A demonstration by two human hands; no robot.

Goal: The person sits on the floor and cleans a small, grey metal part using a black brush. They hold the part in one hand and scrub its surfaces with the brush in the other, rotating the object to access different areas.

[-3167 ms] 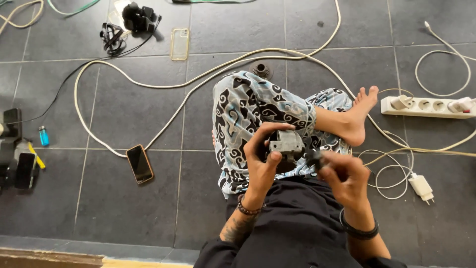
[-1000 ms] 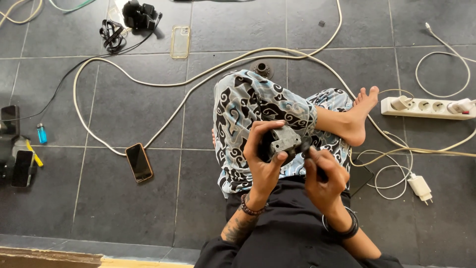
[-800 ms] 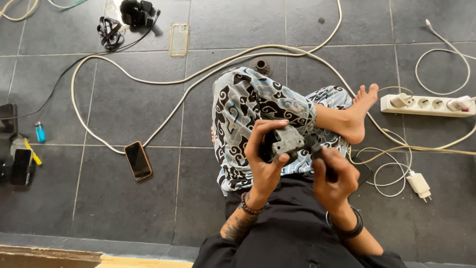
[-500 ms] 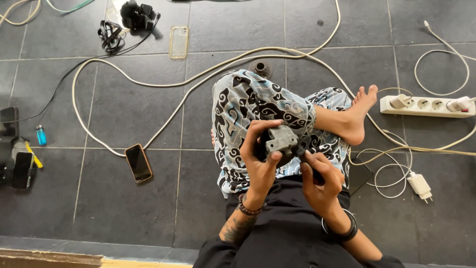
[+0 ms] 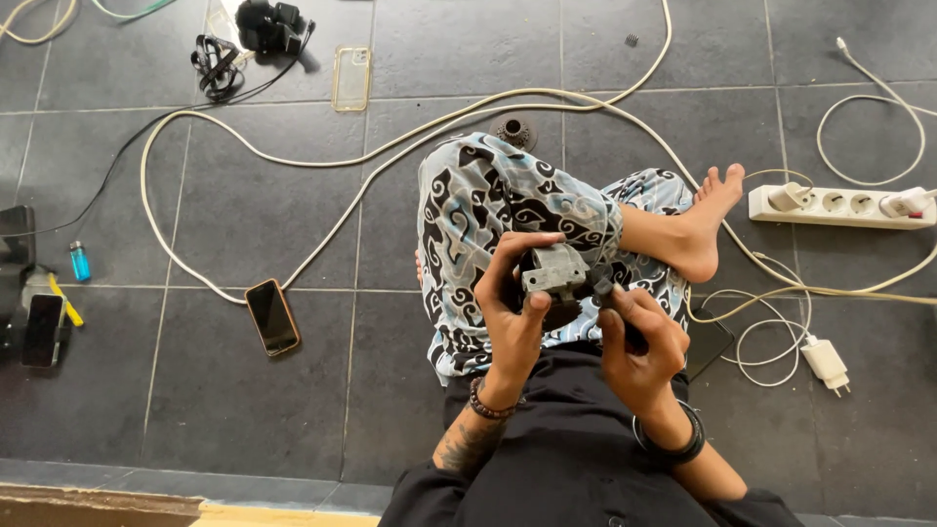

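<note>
A grey metal part (image 5: 553, 273) is held over the lap, above the patterned trousers (image 5: 493, 205). It is gripped by the left hand (image 5: 512, 303), fingers curled over the top and thumb pressed on the near face. A black-handled tool (image 5: 610, 303) is clenched in the right hand (image 5: 639, 346), its tip set against the part's right side. A phone (image 5: 272, 316) lies on the tiled floor (image 5: 244, 205) to the left, well apart. A white power strip (image 5: 839, 207) lies to the right, beyond the bare foot (image 5: 708, 229).

Floor clutter — phone (image 5: 272, 316), power strip (image 5: 839, 206), blue lighter (image 5: 79, 262), white charger (image 5: 826, 360)
</note>
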